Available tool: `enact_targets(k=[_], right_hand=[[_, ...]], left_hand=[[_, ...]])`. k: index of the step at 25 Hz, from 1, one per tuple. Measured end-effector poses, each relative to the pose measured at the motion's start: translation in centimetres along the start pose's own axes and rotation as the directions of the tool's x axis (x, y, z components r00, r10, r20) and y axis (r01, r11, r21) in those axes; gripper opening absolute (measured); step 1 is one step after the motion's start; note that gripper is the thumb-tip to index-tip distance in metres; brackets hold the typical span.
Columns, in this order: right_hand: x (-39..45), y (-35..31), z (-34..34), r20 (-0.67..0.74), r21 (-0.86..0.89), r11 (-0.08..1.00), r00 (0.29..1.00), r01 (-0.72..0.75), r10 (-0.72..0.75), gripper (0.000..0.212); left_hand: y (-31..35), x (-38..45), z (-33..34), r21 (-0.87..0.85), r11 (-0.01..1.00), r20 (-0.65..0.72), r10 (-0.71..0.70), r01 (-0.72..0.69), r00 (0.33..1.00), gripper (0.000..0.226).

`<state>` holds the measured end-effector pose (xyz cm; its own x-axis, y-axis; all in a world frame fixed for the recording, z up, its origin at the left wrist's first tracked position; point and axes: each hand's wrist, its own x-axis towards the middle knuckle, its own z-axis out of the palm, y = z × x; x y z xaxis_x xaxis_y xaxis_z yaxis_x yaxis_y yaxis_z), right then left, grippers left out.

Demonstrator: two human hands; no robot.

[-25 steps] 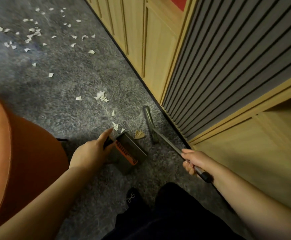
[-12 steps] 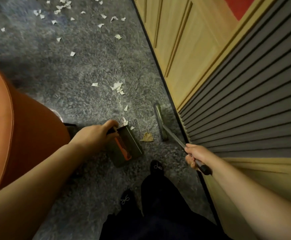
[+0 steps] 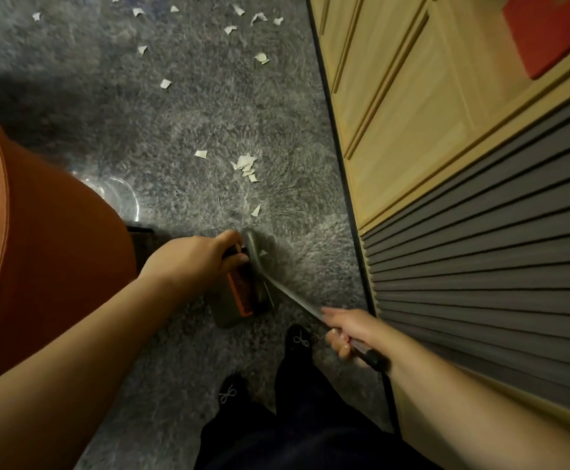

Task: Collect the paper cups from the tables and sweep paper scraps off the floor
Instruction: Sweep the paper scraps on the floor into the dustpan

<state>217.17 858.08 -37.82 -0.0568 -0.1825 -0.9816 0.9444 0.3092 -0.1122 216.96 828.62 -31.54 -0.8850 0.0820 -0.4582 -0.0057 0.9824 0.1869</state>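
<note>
My left hand [image 3: 197, 257] grips the handle of a dark dustpan [image 3: 234, 305] with an orange comb edge, set on the grey carpet [image 3: 188, 123]. My right hand [image 3: 349, 330] grips the thin handle of a broom [image 3: 259, 262], whose head lies right at the dustpan's mouth. White paper scraps [image 3: 245, 166] lie in a small cluster ahead of the dustpan, with one scrap [image 3: 255, 210] closer and several more scattered at the far top. No paper cups are in view.
An orange rounded seat [image 3: 39, 239] fills the left side. A wooden cabinet [image 3: 412, 106] and a grey slatted panel [image 3: 480, 259] run along the right. My dark trousers and shoes [image 3: 298, 339] are below the dustpan.
The broom head has swept left from the carpet beside the panel to the dustpan's mouth. The tan scrap that lay between them is no longer visible. The view has shifted forward.
</note>
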Motion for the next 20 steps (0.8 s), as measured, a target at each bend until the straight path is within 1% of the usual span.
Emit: enact_targets(k=[3,5,8,11,13,15,20], right_hand=[[-1.1,0.0,0.8,0.062,-0.099,0.995,0.998,0.009,-0.002,0.047],[-1.8,-0.3,0.9,0.070,-0.105,0.994,0.997,0.019,-0.012,0.049],[-3.0,-1.4,0.6,0.024,-0.081,0.996,0.999,0.031,-0.029,0.052],[-4.1,-2.2,0.2,-0.031,-0.118,0.990,0.996,0.081,-0.085,0.053],[-4.4,-2.9,0.4,-0.058,-0.127,0.984,0.990,0.121,-0.129,0.052],[-4.3,-3.7,0.8,-0.081,-0.117,0.982,0.984,0.146,-0.156,0.051],[-3.0,-6.2,2.9,-0.130,-0.117,0.973,0.968,0.200,-0.215,0.051]], left_hand=[[-0.2,-0.5,-0.1,0.001,1.000,-0.019,-0.013,0.013,1.000,0.033],[-0.3,-1.1,0.1,0.017,1.000,-0.027,-0.013,0.014,1.000,0.034],[-0.6,-2.0,0.4,0.035,0.999,-0.027,-0.008,0.009,1.000,0.034],[-1.9,-3.2,0.3,-0.029,0.999,-0.024,-0.026,0.025,0.999,0.036],[-3.4,-4.3,-0.2,-0.075,0.995,-0.062,-0.069,0.064,0.996,0.039],[-5.0,-5.4,-0.9,-0.079,0.991,-0.110,-0.118,0.110,0.987,0.041],[-8.2,-7.0,-2.3,-0.164,0.972,-0.201,-0.198,0.167,0.959,0.030]])
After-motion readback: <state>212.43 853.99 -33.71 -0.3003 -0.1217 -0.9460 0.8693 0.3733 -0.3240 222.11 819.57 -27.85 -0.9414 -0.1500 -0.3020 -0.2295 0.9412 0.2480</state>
